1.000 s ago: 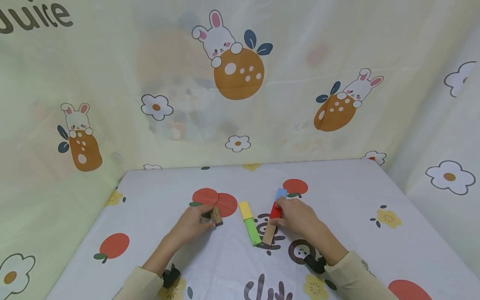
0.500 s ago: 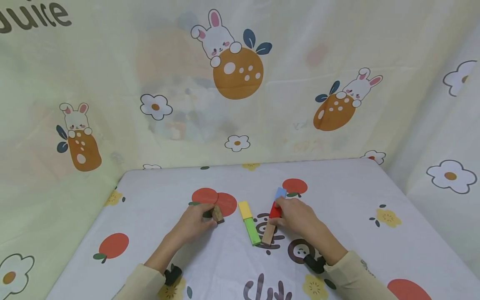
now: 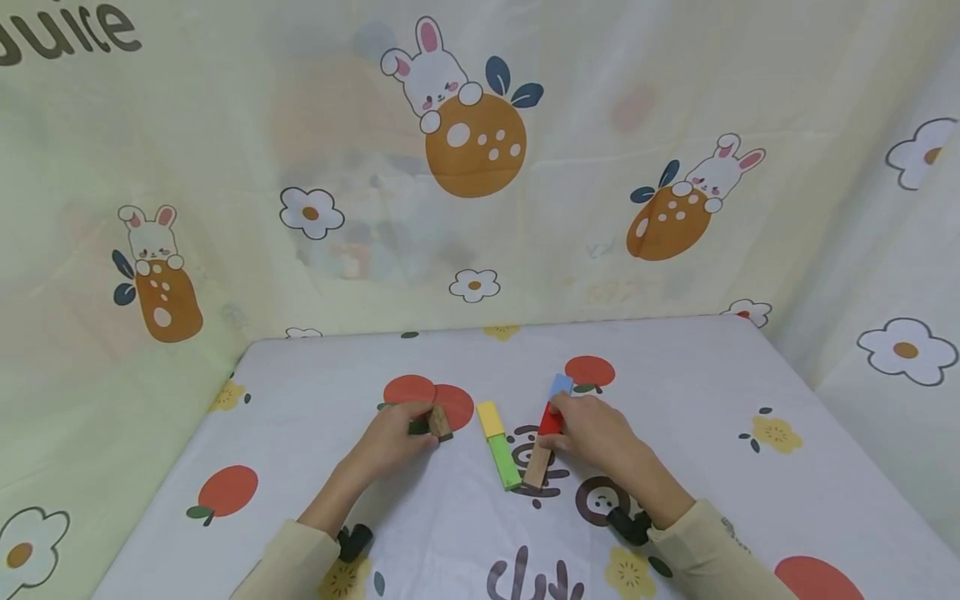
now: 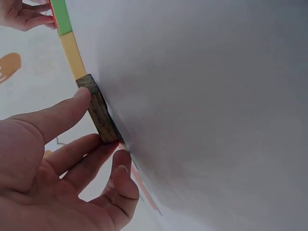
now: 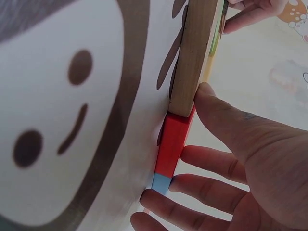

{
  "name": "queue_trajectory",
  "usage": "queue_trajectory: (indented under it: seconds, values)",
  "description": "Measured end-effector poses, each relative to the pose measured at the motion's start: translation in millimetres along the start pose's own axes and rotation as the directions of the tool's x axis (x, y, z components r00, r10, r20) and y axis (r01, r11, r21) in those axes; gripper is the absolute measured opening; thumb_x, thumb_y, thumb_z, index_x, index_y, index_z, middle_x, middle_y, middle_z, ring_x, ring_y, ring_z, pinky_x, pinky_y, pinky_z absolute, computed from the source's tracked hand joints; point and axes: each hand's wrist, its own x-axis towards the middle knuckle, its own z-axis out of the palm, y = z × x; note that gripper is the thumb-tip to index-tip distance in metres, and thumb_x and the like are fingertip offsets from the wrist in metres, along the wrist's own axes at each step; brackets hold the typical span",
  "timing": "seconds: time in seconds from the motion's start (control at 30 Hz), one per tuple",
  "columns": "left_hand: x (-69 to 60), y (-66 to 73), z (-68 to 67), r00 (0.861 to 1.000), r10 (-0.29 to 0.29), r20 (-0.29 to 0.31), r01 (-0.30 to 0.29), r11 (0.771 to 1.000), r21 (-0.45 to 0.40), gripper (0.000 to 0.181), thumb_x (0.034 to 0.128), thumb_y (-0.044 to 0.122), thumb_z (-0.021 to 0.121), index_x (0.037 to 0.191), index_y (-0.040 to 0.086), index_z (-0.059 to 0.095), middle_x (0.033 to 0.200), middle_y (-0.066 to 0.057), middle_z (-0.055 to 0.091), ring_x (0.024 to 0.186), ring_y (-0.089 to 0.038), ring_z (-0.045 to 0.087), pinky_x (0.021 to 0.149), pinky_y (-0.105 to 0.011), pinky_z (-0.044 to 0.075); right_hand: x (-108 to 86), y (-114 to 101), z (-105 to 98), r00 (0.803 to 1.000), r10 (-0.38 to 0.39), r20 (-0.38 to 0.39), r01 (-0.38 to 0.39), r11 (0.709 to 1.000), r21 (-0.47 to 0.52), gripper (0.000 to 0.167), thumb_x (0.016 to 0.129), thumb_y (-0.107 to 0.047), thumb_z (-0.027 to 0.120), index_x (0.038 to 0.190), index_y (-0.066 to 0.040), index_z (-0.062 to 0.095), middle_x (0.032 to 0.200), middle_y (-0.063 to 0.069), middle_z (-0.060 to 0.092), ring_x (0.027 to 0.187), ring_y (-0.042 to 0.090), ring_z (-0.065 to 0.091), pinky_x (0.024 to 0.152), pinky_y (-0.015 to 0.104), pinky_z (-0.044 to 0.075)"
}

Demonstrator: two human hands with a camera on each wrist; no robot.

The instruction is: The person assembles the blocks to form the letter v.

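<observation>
In the head view my left hand (image 3: 392, 437) pinches a dark brown wooden block (image 3: 439, 423) by its ends, thumb against fingers. The left wrist view shows that grip on the brown block (image 4: 102, 118) closely; whether it touches the cloth I cannot tell. My right hand (image 3: 600, 429) rests its thumb and fairly straight fingertips along a slanted row: a light wood block (image 3: 537, 468), a red block (image 5: 173, 142) and a blue block (image 3: 561, 384). Beside it lies another row, a yellow block (image 3: 491, 419) end to end with a green block (image 3: 505, 463). The rows' near ends almost meet.
A white printed cloth (image 3: 315, 367) covers the table, with fruit, flowers and lettering on it. Behind hangs a pale curtain (image 3: 570, 167) with rabbit prints. Black wrist straps (image 3: 354, 542) show at both sleeves.
My left hand, with the brown block, has shifted slightly to the right and away from me. The right hand and the two rows stay where they were.
</observation>
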Motion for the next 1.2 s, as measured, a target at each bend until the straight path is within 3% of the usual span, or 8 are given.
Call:
queue_trajectory:
  seconds: [0.27,0.47,0.73,1.0,1.2]
  values:
    - [6.6,1.4,0.8,1.000,0.027,0.001,-0.027,1.000,-0.015,0.029,0.0902,0.012,0.084,0.118,0.014,0.075,0.102,0.000,0.074,0.100,-0.018,0.066,0.094,-0.043,0.059,3.0,0.4,1.9,1.000,0.021,0.009,-0.021,1.000,0.016,0.051,0.081,-0.037,0.093,0.115,-0.007,0.069,0.091,0.005,0.069,0.080,0.019,0.058,0.068,0.029,0.056]
    - [9.5,5.2,2.0,1.000,-0.013,0.005,0.013,1.000,-0.011,0.041,0.0904,0.015,0.084,0.130,0.011,0.073,0.110,-0.001,0.075,0.103,-0.019,0.064,0.092,-0.041,0.061,2.4,1.2,2.7,1.000,0.018,0.007,-0.018,1.000,0.019,0.051,0.080,-0.038,0.093,0.114,-0.007,0.070,0.091,0.005,0.069,0.079,0.019,0.058,0.068,0.030,0.057]
    - [14.1,9.1,3.3,0.999,-0.046,0.013,0.046,0.998,-0.031,0.042,0.0911,0.017,0.084,0.131,0.010,0.072,0.114,-0.005,0.074,0.104,-0.020,0.062,0.088,-0.038,0.059,2.5,1.2,2.3,1.000,0.014,-0.002,-0.013,1.000,0.020,0.051,0.080,-0.038,0.093,0.114,-0.007,0.070,0.091,0.005,0.070,0.080,0.019,0.058,0.068,0.030,0.057]
    - [18.1,11.8,5.5,0.996,-0.087,0.022,0.088,0.995,-0.039,0.054,0.0926,0.018,0.083,0.143,0.011,0.066,0.130,-0.007,0.072,0.113,-0.023,0.061,0.096,-0.041,0.061,1.9,0.6,1.1,1.000,0.015,-0.001,-0.015,1.000,0.021,0.051,0.080,-0.038,0.093,0.114,-0.007,0.070,0.090,0.005,0.070,0.079,0.019,0.058,0.068,0.029,0.058]
    - [20.1,12.5,6.0,0.997,-0.069,0.017,0.070,0.996,-0.047,0.054,0.0937,0.016,0.081,0.144,0.008,0.065,0.137,-0.009,0.071,0.122,-0.025,0.063,0.104,-0.047,0.059,1.7,0.4,1.3,1.000,0.020,0.000,-0.020,1.000,0.020,0.052,0.080,-0.038,0.093,0.114,-0.006,0.069,0.090,0.005,0.070,0.079,0.019,0.058,0.068,0.029,0.058]
